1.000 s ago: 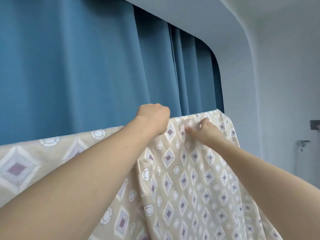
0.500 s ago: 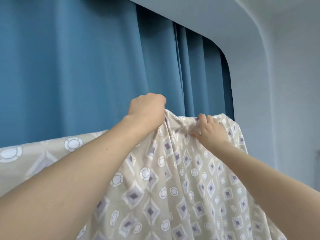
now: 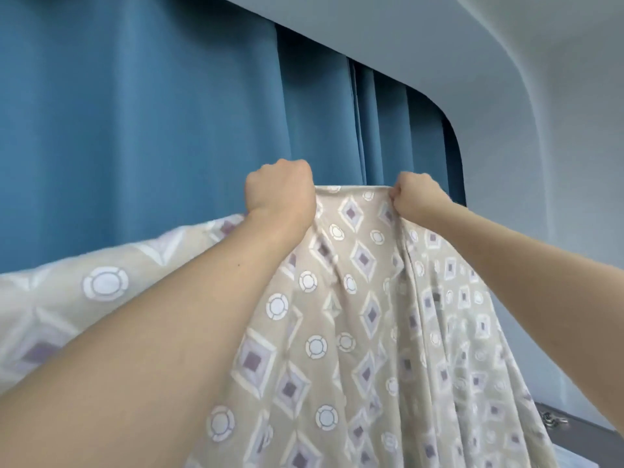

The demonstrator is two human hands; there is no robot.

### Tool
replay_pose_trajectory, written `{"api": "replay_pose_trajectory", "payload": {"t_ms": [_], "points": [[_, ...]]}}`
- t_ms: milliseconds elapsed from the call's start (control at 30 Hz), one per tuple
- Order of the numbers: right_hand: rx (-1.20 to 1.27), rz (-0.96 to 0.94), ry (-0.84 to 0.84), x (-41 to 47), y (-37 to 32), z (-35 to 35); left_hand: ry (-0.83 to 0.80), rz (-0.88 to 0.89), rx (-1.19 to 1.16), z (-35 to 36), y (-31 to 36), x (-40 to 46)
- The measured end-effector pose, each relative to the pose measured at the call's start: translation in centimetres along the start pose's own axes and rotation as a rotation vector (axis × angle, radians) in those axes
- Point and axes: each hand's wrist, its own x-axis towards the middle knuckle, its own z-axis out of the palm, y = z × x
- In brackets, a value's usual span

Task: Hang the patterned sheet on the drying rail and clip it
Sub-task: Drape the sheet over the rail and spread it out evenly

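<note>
From the head camera we look up along both our bare forearms at the sheet (image 3: 364, 298), a beige cloth printed with purple-centred diamonds and white rings. We hold it raised in front of a blue curtain (image 3: 135, 130) that fills the upper left, under a pale ceiling (image 3: 439, 35) that curves down into a wall (image 3: 557, 197) on the right.

Our left hand (image 3: 280, 190) is a closed fist at the sheet's top edge, knuckles up, fingers curled over and gripping the cloth, which gathers into folds just below the wrist. Our right hand (image 3: 413, 194) sits a little to the right at the same height, fingers also curled tight, pinching the top hem. Between the two fists the hem runs nearly level and taut.

From that edge the sheet falls toward us in long folds, spreading to the bottom of the view. Another part of it trails out to the left beneath our left forearm, blurred near the frame's edge.

We cannot see a rail; the cloth's top edge covers whatever lies behind it.

At lower right, beside the sheet's hanging edge, a small metal fitting (image 3: 553, 418) sits on a dark ledge (image 3: 591, 434); we cannot tell what it is.
</note>
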Motion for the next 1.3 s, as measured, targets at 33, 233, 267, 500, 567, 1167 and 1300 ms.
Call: {"api": "replay_pose_trajectory", "payload": {"t_ms": [33, 233, 267, 500, 567, 1167, 1300], "points": [[0.018, 0.008, -0.031, 0.9, -0.5, 0.9, -0.058, -0.035, 0.040, 0.0, 0.3, 0.3], [-0.143, -0.156, -0.616, 1.3, 1.6, 6.7, -0.502, 0.023, -0.015, 2.1, 7.2, -1.5], [-0.186, -0.174, -0.713, 1.0, 2.4, 7.0, -0.571, 0.080, -0.012, 2.8, 8.8, -1.9], [0.397, -0.047, -0.689, 2.1, 10.0, 7.8, -0.659, 0.145, -0.013, 8.2, 15.1, -1.9], [0.473, -0.092, -0.481, 1.1, 12.6, 8.0, -0.633, 0.157, -0.023, 9.5, 16.4, -1.3], [0.312, 0.036, -0.742, -10.2, 27.1, 14.4, -0.525, 0.382, -0.030, 14.5, 21.2, 1.9], [0.356, 0.020, -0.994, -10.0, 25.3, 13.8, -0.595, 0.396, -0.031, 14.4, 20.6, 2.2]]}}
